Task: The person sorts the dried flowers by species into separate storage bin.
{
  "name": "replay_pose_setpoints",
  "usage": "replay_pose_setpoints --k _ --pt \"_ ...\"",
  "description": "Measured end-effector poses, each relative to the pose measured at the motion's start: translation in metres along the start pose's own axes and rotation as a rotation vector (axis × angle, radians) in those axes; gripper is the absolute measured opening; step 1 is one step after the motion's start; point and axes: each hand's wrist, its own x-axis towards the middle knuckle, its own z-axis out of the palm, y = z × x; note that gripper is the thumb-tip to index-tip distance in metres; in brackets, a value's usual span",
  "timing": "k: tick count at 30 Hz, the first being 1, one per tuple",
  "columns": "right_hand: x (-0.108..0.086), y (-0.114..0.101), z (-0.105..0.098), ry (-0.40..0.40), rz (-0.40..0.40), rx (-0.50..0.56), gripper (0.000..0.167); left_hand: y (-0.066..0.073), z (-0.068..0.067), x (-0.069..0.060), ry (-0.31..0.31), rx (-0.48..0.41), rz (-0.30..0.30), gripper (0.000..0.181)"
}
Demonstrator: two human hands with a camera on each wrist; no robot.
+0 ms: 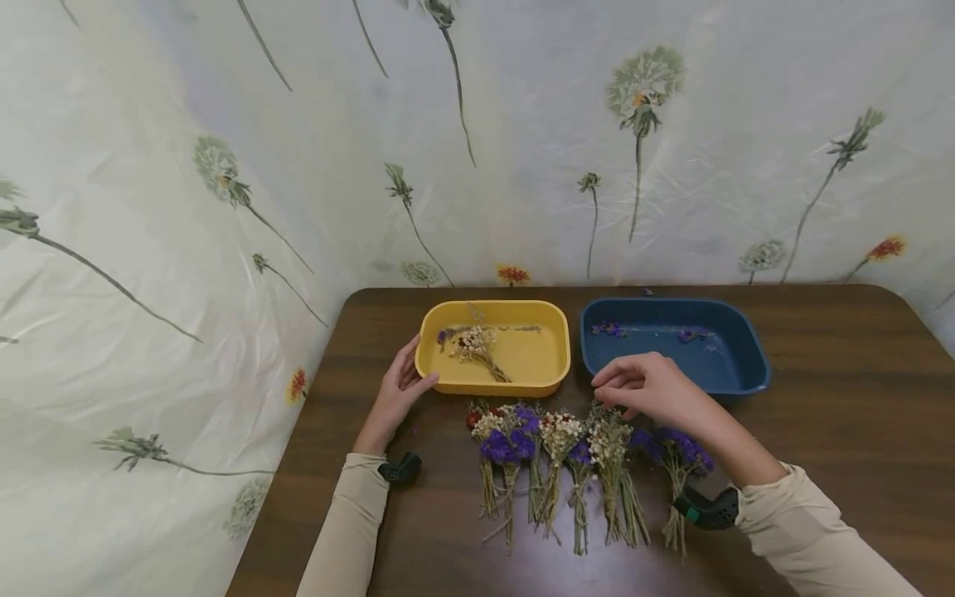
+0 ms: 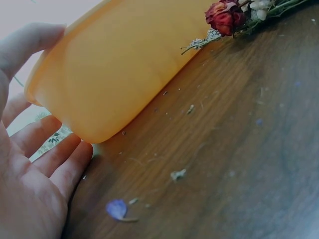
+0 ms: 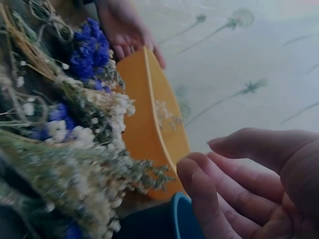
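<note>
I observe the left hand point(image 1: 394, 391) gripping a smooth yellow tray point(image 1: 539, 355). The right hand point(image 1: 655, 386), fingers parted, overhangs creamy blossoms point(image 1: 608, 439).

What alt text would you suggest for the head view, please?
A person's left hand holds a yellow tray containing a dried bouquet, beside a blue tray with purple sprigs on a brown table. The right hand hovers, empty, near a row of dried flower bunches.

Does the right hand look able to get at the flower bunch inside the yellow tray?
Likely yes. The right hand looks empty near the yellow tray, whose open top leaves the flower bunch uncovered; the left hand is at the tray's other end.
</note>
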Motion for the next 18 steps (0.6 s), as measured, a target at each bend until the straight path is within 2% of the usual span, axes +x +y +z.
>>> replay_pose_setpoints --k 3,10,14,18 --pt "-0.01 0.004 -0.001 0.022 0.004 -0.005 0.025 0.0 -0.002 0.001 0.0 0.007 0.008 0.075" --pt "-0.034 0.016 -0.002 0.163 -0.014 -0.015 0.026 0.0 0.0 0.001 0.007 0.015 0.008 0.074" --pt "-0.041 0.023 0.001 0.15 -0.004 -0.048 0.025 -0.001 0.0 0.001 0.009 0.016 0.0 0.073" --pt "-0.048 0.032 0.008 0.102 0.014 -0.045 0.02 -0.002 -0.001 0.001 0.011 0.021 0.002 0.073"
